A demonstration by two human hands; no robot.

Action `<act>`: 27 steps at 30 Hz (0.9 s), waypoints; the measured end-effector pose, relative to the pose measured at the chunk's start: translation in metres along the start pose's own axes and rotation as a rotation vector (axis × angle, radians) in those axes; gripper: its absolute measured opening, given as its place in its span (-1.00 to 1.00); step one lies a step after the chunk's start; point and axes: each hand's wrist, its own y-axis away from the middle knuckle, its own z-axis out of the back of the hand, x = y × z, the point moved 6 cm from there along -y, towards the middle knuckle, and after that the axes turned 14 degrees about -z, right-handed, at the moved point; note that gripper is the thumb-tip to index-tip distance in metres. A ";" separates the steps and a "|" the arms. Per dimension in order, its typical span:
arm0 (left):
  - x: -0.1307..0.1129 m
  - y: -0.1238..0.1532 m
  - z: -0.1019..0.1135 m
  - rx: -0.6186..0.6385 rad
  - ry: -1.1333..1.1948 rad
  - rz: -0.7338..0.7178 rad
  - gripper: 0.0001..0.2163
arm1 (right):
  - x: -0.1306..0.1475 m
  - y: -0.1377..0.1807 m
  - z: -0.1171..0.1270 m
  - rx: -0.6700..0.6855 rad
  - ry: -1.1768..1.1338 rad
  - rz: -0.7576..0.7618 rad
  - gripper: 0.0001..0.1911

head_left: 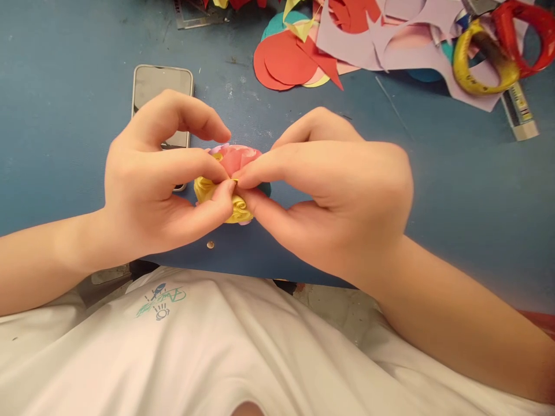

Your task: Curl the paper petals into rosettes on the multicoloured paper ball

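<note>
My left hand [145, 179] and my right hand [342, 190] meet at the fingertips, thumb and index finger pinched on each. Between the tips shows a sliver of a small yellow piece [235, 180], mostly covered by the fingers. Directly below them sits a cluster of rolled paper flowers, with a yellow flower [239, 209] at the near side and a pink-red flower [237, 159] at the far side. A bit of teal [264, 188] peeks out on the right, under my right fingers. The other fingers of my left hand curl above the cluster without touching it.
A phone [162, 84] lies partly behind my left hand. Cut red circles [286, 60] and lilac scraps [359, 46] are heaped at the back right. Scissors with yellow [466, 75] and red handles rest on them. A small round stud [210, 245] lies near the table's front edge.
</note>
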 end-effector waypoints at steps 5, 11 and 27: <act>0.003 -0.004 0.001 -0.033 0.117 -0.052 -0.87 | 0.001 0.000 0.005 -0.003 0.074 0.179 -0.62; 0.021 0.006 -0.007 0.021 0.154 0.062 -0.85 | -0.002 0.000 0.007 -0.041 0.025 0.135 -0.68; 0.027 0.011 -0.014 0.089 0.985 0.437 -0.56 | 0.016 -0.007 -0.006 0.102 0.027 0.098 -0.76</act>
